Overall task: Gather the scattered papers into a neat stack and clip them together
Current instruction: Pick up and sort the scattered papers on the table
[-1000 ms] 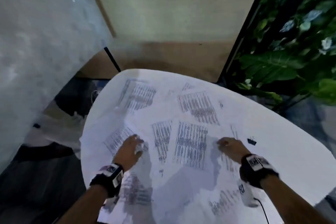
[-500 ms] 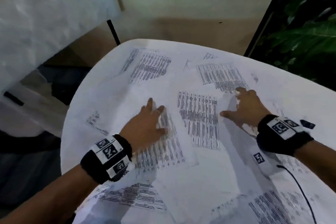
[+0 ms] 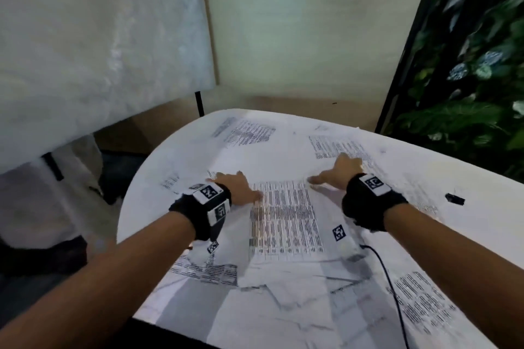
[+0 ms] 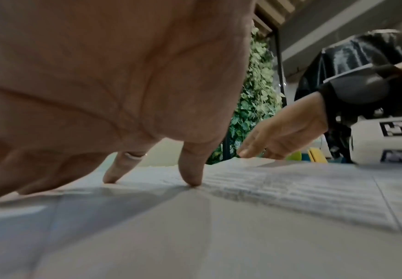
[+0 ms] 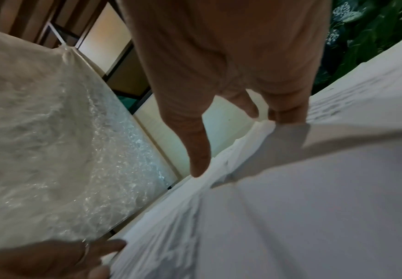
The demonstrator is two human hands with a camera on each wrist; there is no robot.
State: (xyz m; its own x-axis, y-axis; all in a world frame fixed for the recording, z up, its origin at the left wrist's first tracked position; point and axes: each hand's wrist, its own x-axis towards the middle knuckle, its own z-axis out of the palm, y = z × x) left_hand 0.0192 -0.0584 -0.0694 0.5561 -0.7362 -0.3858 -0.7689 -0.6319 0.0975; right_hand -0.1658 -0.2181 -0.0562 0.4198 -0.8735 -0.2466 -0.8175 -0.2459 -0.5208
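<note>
Across the white bench [image 3: 467, 178] printed papers [image 3: 285, 218] lie scattered and overlapping, from the near edge out to the rounded far rim. At the middle, the left hand [image 3: 236, 187] rests on the sheets with its fingers [image 4: 191, 169] spread and straight, tips pressing down on paper; it grips nothing. To its right, the right hand [image 3: 338, 171] lies flat on another sheet farther out, its fingers [image 5: 199, 151] extended and loose, their tips touching a paper's edge, also gripping nothing. Between the two hands sits one sheet dense with printed lines. A small black clip [image 3: 454, 198] lies by itself on bare bench well to the right of the right hand, apart from every sheet. A thin black cable [image 3: 392, 286] runs over the near right papers toward the near edge. Bare bench shows along the right side and at the left rim. Beyond the far rim stand a pale wall panel [image 3: 297, 37] and, on the right, a wall of green leaves [image 3: 476, 71].
</note>
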